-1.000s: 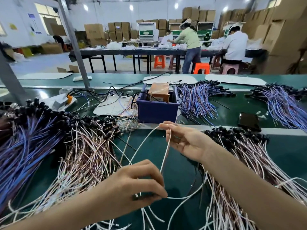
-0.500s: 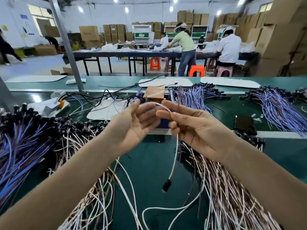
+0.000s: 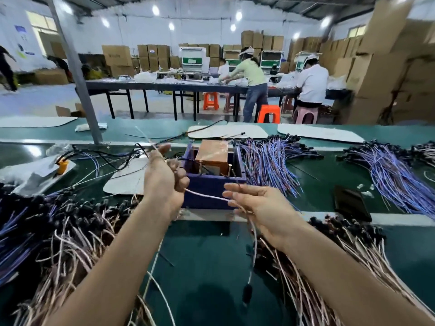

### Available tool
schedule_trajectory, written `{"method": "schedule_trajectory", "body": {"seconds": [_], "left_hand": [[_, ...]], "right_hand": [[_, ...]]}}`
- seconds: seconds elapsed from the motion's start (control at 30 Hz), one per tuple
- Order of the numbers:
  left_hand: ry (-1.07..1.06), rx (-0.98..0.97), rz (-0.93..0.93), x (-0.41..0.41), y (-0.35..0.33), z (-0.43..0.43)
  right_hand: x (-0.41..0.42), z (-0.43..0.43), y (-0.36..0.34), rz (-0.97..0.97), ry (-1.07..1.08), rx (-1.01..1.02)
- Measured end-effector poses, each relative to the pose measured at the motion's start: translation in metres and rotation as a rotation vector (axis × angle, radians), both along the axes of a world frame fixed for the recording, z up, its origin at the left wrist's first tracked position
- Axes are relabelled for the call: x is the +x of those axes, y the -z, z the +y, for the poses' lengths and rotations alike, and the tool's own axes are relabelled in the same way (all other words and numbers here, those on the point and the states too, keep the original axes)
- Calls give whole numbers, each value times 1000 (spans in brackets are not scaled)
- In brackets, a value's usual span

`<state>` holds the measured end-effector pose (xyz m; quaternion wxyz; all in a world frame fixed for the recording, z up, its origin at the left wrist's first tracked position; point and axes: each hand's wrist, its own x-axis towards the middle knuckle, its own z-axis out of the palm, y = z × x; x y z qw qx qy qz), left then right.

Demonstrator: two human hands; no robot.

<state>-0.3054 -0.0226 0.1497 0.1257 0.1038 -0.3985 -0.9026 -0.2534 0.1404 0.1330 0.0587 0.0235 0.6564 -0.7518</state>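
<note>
Left hand (image 3: 164,184) is fisted round the white wire (image 3: 204,196), mid-frame. The right hand (image 3: 259,203) lays straightish fingers across it; pinching or just guiding, I cannot tell. The wire spans the hands, then drops lower centre to its black connector (image 3: 247,292). Danger: that dangling plug could snag the wire heap (image 3: 317,267) beside it and yank the wire loose.

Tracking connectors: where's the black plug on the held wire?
Head view, lower centre: the black plug hangs on the white wire below the right hand, over the green table.
</note>
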Motion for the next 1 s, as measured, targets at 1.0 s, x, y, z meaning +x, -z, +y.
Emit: {"method": "schedule_trajectory", "body": {"seconds": [1.0], "left_hand": [[0, -1272, 76, -37, 69, -5]], "right_hand": [[-90, -16, 60, -34, 114, 209]]}}
